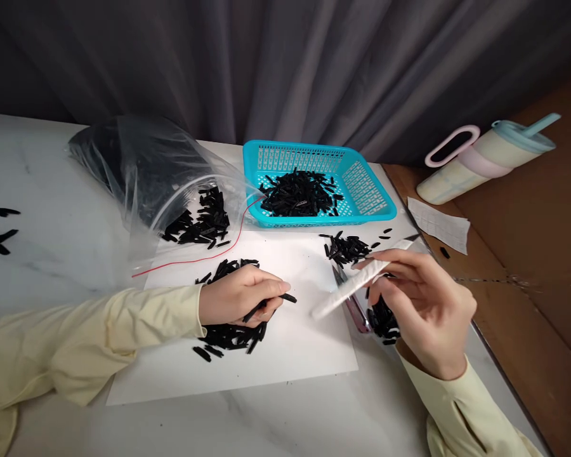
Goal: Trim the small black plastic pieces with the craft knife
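Observation:
My left hand (pixel 245 295) is closed, pinching a small black strip (pixel 289 298) whose end sticks out past the thumb. More black strips (pixel 235 336) lie in a loose pile under and around this hand, on a white sheet (pixel 304 349). My right hand (pixel 423 304) is closed around a long, slim white tool (pixel 349 292) that looks wrapped in tape or paper; its tip points down and left over the sheet. Beneath that hand, partly hidden, lie a purple-handled tool (pixel 359 314) and another heap of black strips (pixel 384 320).
A blue basket (pixel 371 190) holding black strips stands at the back. Left of it, a clear plastic bag (pixel 143 171) with a red edge lies open, black strips at its mouth. A tumbler (pixel 485 158) and a paper slip (pixel 440 225) are on brown cardboard at right.

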